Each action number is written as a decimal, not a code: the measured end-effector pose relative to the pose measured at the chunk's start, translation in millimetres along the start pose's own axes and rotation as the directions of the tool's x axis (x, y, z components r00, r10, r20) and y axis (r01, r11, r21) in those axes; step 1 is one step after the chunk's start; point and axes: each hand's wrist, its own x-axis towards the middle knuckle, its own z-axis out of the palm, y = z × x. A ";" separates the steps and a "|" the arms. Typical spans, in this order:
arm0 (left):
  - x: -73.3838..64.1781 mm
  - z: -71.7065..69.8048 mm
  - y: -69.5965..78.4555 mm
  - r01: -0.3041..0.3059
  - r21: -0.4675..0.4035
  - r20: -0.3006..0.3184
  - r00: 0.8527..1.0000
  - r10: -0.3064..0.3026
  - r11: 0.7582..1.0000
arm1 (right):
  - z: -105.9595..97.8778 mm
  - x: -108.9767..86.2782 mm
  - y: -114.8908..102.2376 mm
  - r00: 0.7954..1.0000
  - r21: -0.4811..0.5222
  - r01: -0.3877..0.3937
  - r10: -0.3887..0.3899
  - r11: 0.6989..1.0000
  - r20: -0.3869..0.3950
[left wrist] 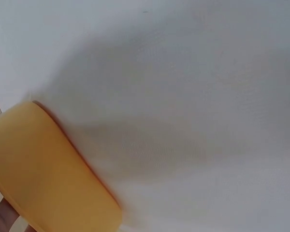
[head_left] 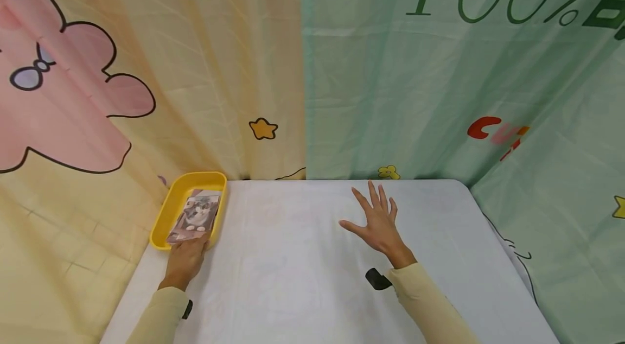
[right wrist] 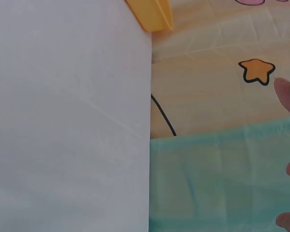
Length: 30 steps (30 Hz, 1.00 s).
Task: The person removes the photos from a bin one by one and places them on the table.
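1. Pale yellow fabric sleeves (head_left: 434,306) enter from the near side; a small black device (head_left: 378,279) sits at the right wrist.
2. The left hand (head_left: 184,261) reaches over the near end of the tray. Its fingers are partly hidden; whether they are clamped on the pack cannot be told.
3. The right hand (head_left: 376,227) is positioned over the right half of the worktop, palm side down, fingers spread apart and holding nothing.
4. The white, cloth-like worktop (head_left: 283,257) extends beneath both hands.
5. The flat, rectangular printed pack with a grey-and-white cat picture (head_left: 197,216) is inside the tray. Its near edge meets the left fingers; its body extends beyond them, away from the person. It is well apart from the right fingers.
6. The yellow plastic tray (head_left: 205,174), rectangular with rounded corners, occupies the worktop's far left corner.
7. Behind the worktop hang a cream curtain (head_left: 219,62) with an orange star (head_left: 263,128) and a green curtain (head_left: 351,89).
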 end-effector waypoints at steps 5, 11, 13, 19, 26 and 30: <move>-1.7 1.2 3.4 0.005 0.004 -0.024 1.000 -0.005 1.000 | 2.3 -0.3 1.2 1.000 0.004 0.001 -0.001 1.000 0.001; -3.6 3.7 15.3 -0.030 0.002 -0.090 0.995 0.030 1.000 | 3.6 -2.1 2.5 1.000 0.007 -0.003 0.003 1.000 0.005; -4.1 5.5 20.7 -0.040 0.003 -0.097 0.995 0.040 0.999 | 3.6 -2.7 2.4 1.000 0.006 -0.001 0.001 1.000 0.004; -7.5 11.1 39.0 -0.021 0.006 -0.047 0.999 0.021 1.000 | 4.3 -3.2 1.0 1.000 0.012 0.002 -0.002 1.000 0.005; -14.8 18.1 61.1 -0.038 0.022 -0.078 0.996 0.039 0.999 | 6.7 -4.0 -0.5 1.000 0.012 -0.003 0.003 1.000 0.013; -20.1 22.3 74.4 -0.061 0.016 -0.131 0.989 0.062 0.998 | 7.3 -5.9 -1.4 1.000 0.016 -0.007 0.006 1.000 0.025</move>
